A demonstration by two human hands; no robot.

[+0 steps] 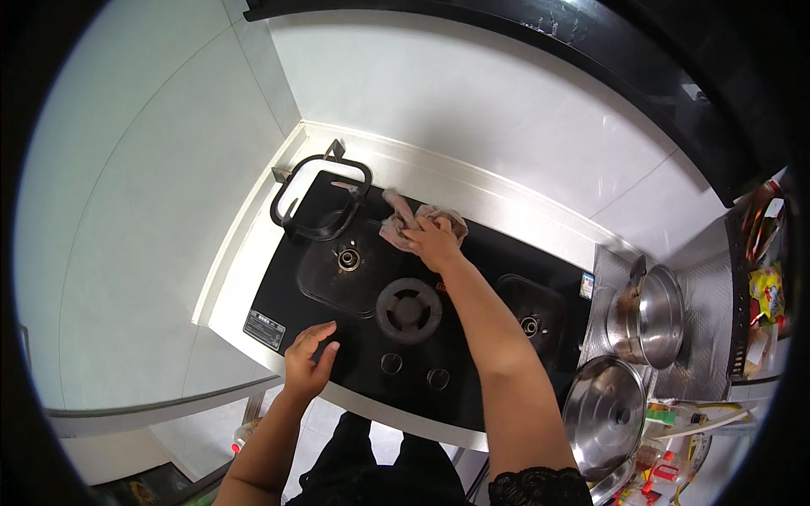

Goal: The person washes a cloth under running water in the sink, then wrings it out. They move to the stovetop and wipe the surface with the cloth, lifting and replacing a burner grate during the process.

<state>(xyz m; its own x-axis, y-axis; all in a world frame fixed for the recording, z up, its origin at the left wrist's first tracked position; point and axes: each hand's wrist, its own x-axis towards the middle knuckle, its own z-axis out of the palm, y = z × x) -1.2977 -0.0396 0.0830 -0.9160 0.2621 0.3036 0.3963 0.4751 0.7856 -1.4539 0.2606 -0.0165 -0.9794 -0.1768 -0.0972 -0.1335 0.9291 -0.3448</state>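
Observation:
My right hand (434, 242) presses a crumpled pinkish-grey cloth (396, 228) onto the far edge of a black glass gas cooktop (472, 396). Its fingers are bent over the cloth. My left hand (310, 361) hovers over the cooktop's near left part, holding nothing, thumb and fingers apart. Between the hands lies a dark round burner part (408, 311). The left burner (348, 259) and the right burner (530, 326) are uncovered, their metal centres showing. A black pan support (321, 229) leans at the cooktop's far left corner.
Right of the cooktop stand a steel pot (645, 316) and a large steel lid (603, 413). Beyond them is a dark rack (738, 304) with packages. A black range hood (540, 25) overhangs the back wall. Two control knobs (391, 363) sit near the front edge.

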